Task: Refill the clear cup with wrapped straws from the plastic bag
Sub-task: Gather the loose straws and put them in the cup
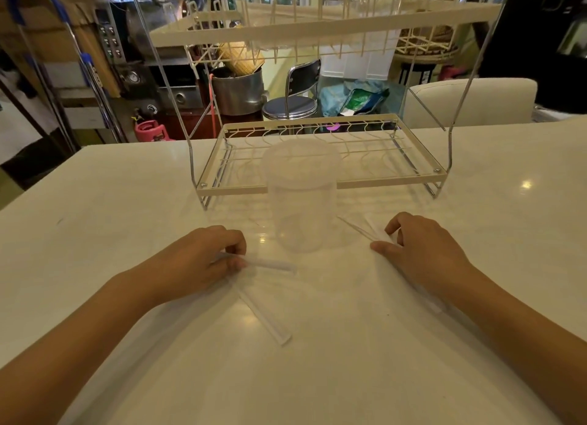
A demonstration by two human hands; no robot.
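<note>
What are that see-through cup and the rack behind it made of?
The cup looks like thin clear plastic, slightly cloudy: the rack's edge shows through it. The rack seems metal wire, its trays coated matt cream, with bare shiny chrome legs.

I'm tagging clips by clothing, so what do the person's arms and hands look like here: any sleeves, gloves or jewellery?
Both forearms are bare as far as the picture shows them, with no sleeve in view. The left hand and the right hand wear no gloves, and no rings, watch or bracelet show on them or on the wrists.
</note>
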